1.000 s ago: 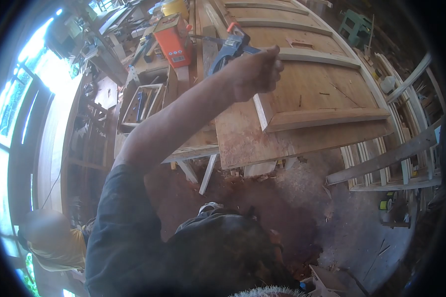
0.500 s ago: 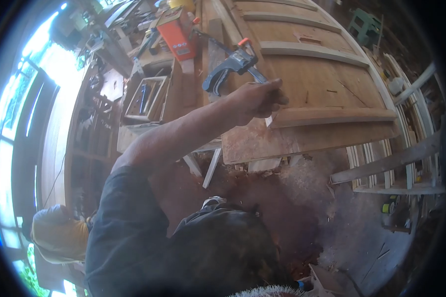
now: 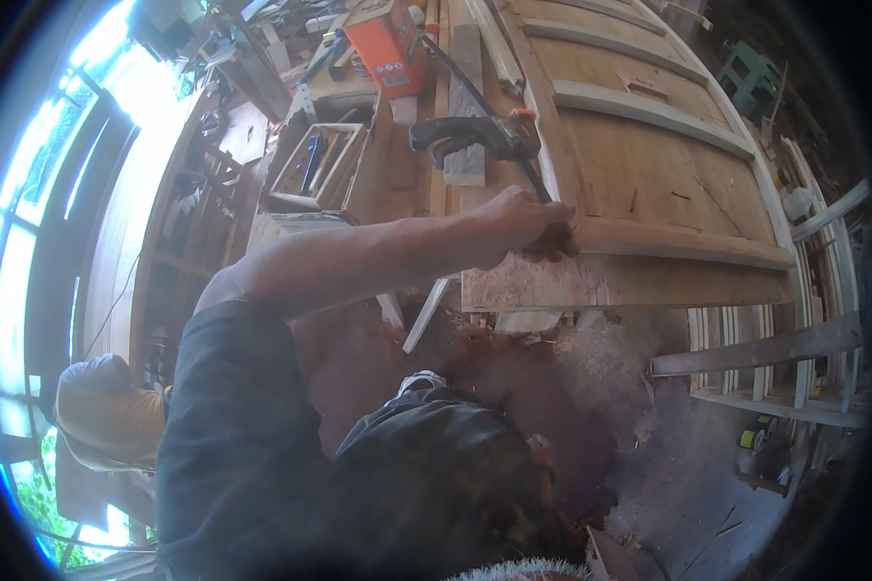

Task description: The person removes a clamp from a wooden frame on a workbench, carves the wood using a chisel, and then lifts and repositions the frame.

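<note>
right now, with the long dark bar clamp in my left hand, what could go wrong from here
The far end of the long dark bar clamp appears close to the orange box-shaped can, so a swing might knock the can. The left hand holds the clamp near one end, so the rest might twist or dip and dent the pale ribbed wooden frame beside it.
</note>
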Available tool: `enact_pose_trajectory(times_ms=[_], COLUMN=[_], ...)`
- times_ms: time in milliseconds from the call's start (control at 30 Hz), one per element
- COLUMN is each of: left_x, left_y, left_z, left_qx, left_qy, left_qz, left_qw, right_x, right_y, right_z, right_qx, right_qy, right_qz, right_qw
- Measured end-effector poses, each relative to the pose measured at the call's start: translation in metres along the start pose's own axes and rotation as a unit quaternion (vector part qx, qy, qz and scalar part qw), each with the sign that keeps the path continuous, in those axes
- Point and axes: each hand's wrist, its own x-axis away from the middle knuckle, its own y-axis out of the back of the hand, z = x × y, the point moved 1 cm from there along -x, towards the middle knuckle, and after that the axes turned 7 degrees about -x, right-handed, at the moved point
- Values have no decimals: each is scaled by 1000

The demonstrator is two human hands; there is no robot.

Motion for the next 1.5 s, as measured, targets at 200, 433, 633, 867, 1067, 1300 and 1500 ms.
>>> enact_pose_trajectory(times_ms=[200, 433, 633, 867, 1067, 1300, 1500], left_x=[20, 40, 31, 36, 39, 63, 23], left_y=[5, 21, 25, 22, 12, -11, -103], left_z=[19, 32, 46, 45, 51, 36, 15], left_qx=[-68, -159, -156, -127, -95, -253, -212], left_qy=[13, 37, 34, 56, 33, -49, -286], left_qz=[19, 24, 20, 21, -22, 279, 158], left_qw=[997, 986, 987, 990, 995, 925, 921], right_x=[-3, 13, 20, 11, -42, 23, 75], right_y=[-5, -6, -9, -14, -29, -8, 22], right_z=[-17, 0, 13, -2, -120, -46, 18], right_qx=[20, 40, 25, 35, 214, 91, -18], right_qy=[35, 3, -28, -13, 65, -44, -90], right_qz=[-28, -8, -25, -50, -8, -74, -113], right_qw=[999, 999, 999, 998, 975, 992, 989])
